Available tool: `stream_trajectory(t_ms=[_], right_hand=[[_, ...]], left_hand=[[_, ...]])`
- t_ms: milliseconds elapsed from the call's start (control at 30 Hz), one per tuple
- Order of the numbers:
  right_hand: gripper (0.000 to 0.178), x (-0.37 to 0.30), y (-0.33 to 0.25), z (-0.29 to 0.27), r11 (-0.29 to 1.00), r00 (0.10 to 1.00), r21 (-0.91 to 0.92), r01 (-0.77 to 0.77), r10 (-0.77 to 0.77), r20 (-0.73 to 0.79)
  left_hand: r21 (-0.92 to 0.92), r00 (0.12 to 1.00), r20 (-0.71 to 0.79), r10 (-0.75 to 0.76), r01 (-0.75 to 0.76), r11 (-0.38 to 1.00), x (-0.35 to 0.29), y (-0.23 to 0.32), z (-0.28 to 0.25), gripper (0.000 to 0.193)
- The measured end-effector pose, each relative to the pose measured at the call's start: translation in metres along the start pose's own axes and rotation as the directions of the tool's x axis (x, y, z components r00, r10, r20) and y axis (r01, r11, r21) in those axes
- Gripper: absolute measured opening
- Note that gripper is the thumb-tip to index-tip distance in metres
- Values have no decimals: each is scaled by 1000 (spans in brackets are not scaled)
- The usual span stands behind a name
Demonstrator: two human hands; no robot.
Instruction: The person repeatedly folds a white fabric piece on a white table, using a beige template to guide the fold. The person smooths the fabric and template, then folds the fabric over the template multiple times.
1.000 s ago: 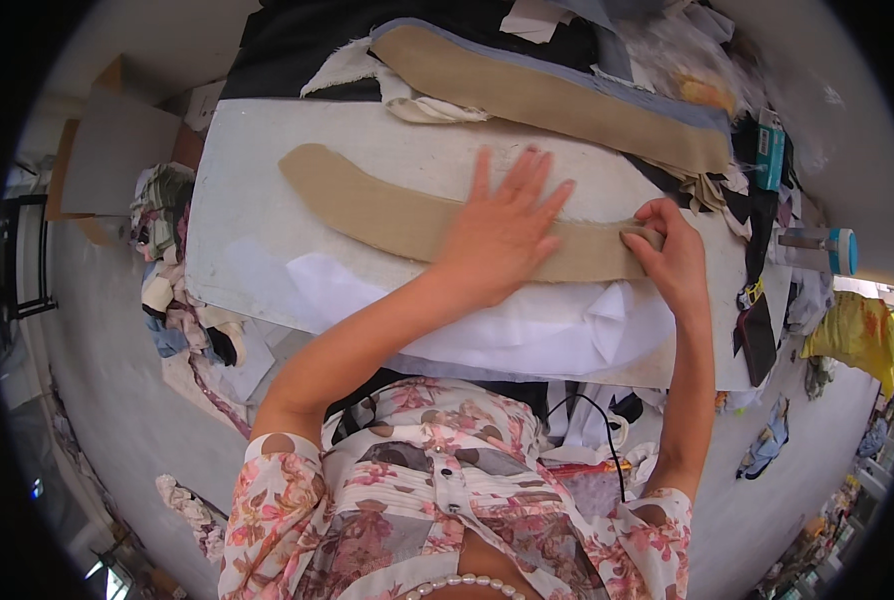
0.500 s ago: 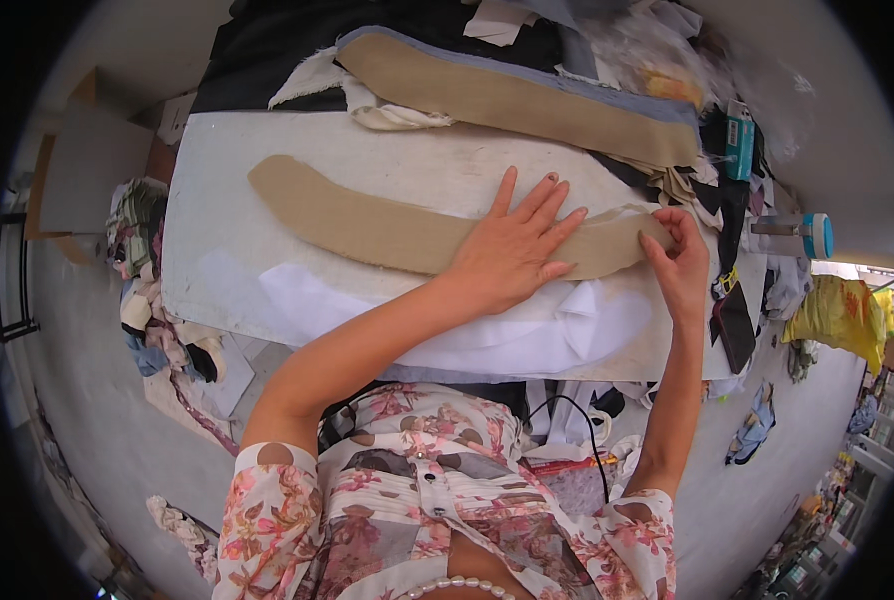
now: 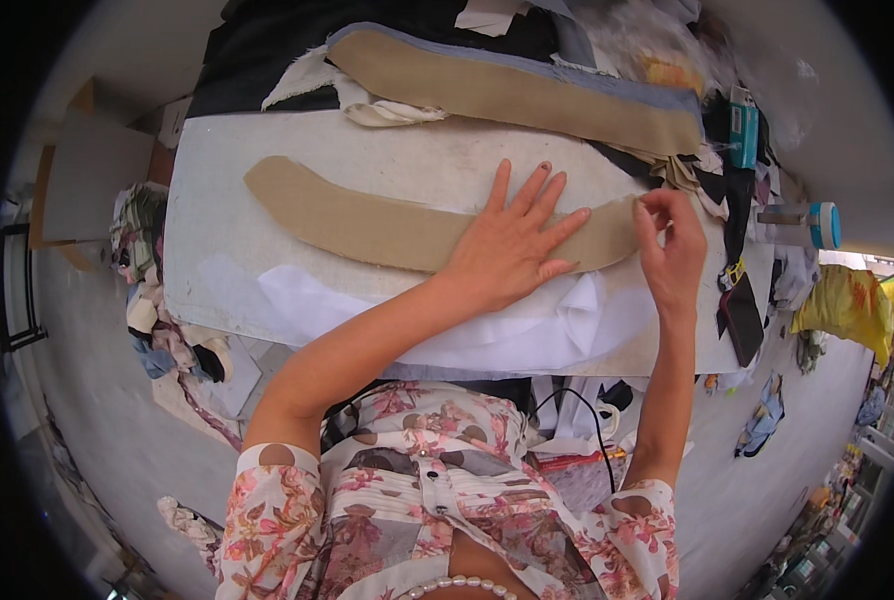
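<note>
A long curved tan fabric piece (image 3: 357, 219) lies flat on the pale work board. My left hand (image 3: 505, 243) presses on it right of its middle, with the fingers spread. At the strip's right end, my right hand (image 3: 673, 245) has thumb and fingers pinched together on the corner; the fingers partly hide that end. Between the tan piece and my body lie sheer white fabric pieces (image 3: 437, 325), one with a folded corner near my left wrist. Neither hand touches them.
Beyond the strip rests a stack of tan pieces (image 3: 507, 90) with a blue-grey edge, on black cloth (image 3: 257, 70). A dark phone-like object (image 3: 740, 320), a blue-lidded container (image 3: 824, 226) and a teal box (image 3: 742, 128) are at the right. Fabric scraps hang at the left (image 3: 139, 225).
My right hand has shifted slightly up and left, its fingers drawing closer together at the strip's end. The whitish edge beside that end no longer shows. My left hand stays almost in place.
</note>
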State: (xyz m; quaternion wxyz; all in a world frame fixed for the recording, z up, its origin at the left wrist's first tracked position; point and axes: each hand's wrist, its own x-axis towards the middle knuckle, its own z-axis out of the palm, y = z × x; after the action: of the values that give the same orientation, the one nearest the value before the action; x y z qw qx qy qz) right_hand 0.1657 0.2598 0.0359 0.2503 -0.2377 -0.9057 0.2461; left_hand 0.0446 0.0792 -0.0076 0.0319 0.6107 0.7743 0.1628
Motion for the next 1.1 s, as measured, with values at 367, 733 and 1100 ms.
stream_trajectory(t_ms=[367, 733, 1100], right_hand=[[15, 4, 39, -3, 925, 977, 316, -214, 199, 78], [29, -82, -43, -5, 961, 973, -273, -42, 101, 206], [14, -140, 38, -52, 882, 882, -87, -464, 469, 52]], left_hand=[[-159, 996, -80, 29, -42, 986, -2, -4, -4, 56], [-215, 951, -282, -129, 68, 974, -179, -54, -59, 53], [-84, 994, -80, -78, 71, 994, -202, -58, -48, 46]])
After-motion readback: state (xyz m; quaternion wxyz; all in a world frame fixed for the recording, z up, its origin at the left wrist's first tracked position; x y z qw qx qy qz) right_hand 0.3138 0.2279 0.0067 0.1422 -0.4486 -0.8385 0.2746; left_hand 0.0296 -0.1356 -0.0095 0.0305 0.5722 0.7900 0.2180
